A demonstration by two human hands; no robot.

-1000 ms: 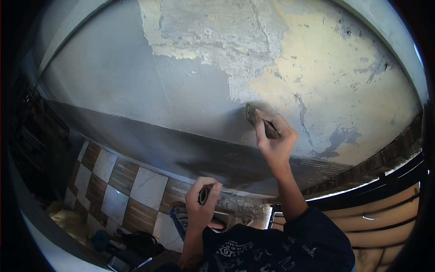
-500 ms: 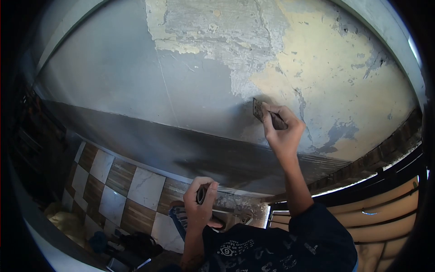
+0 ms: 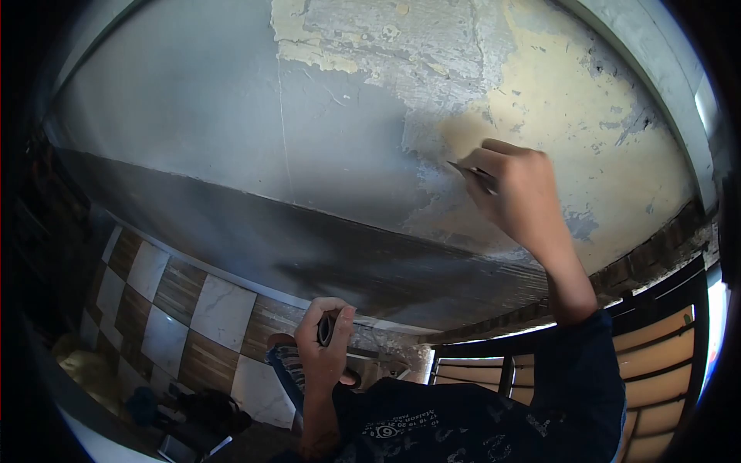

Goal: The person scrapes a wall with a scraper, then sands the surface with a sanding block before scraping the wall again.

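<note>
My right hand (image 3: 513, 189) is closed around a small scraper (image 3: 480, 176), whose thin blade edge points left, close to the wall. Whether the blade touches the surface cannot be made out. The wall (image 3: 347, 147) has smooth grey areas, rough whitish patches and a flaking pale yellow layer (image 3: 571, 100). Low in the view, my left hand (image 3: 326, 336) is curled around a dark rounded object (image 3: 326, 329), mostly hidden by the fingers and held away from the wall.
A brown and white checkered floor (image 3: 224, 312) lies at the lower left, with a dark bag (image 3: 204, 409) and a yellowish bundle (image 3: 85, 374). A dark-barred frame (image 3: 656, 355) stands at the lower right. A curved pale border (image 3: 656, 58) edges the wall.
My right hand has moved right and slightly up with the scraper, and has turned so its back shows. My left hand appears slightly further left. The view has shifted a little.
</note>
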